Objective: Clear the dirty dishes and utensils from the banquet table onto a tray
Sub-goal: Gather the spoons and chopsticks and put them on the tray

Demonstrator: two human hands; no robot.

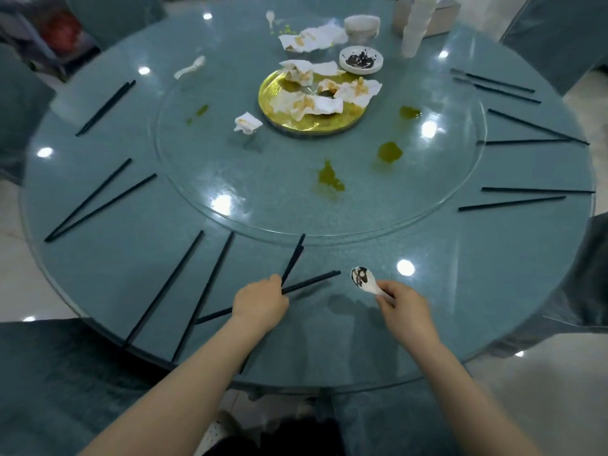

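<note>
Fingers of your left hand [260, 304] are curled round a bunch of black chopsticks [309, 282]; their tips fan out up and to the right past your knuckles, and one end pokes out behind the hand on the left. Your right hand [403, 307] pinches the handle of a white ceramic spoon [364, 279], whose bowl is smeared with dark sauce and points up-left, just off the chopstick tips. Both hands are near the closest edge of the round, glass-topped banquet table [460, 291].

Just left of your left hand, two loose chopsticks [184, 291] lie on the glass, angled toward the rim. More pairs ring the table: two on the left side [95, 205] and [105, 106], and several on the right [526, 195], [533, 133], [493, 85].

Beyond your hands sits the glass turntable [263, 209], marked with yellow-green spills [330, 179]. Past its middle a gold plate [273, 90] carries crumpled, stained napkins [316, 97], and another crumpled napkin [247, 123] lies just beside it on the left. Behind the plate you have a small white dish with dark sauce [361, 59], a stack of white bowls [362, 26] and more stained napkins [312, 39]. Two white spoons lie further off, one at upper left [192, 67] and one near the far edge [270, 17]. Chairs covered in teal cloth [566, 34] stand round the table.
</note>
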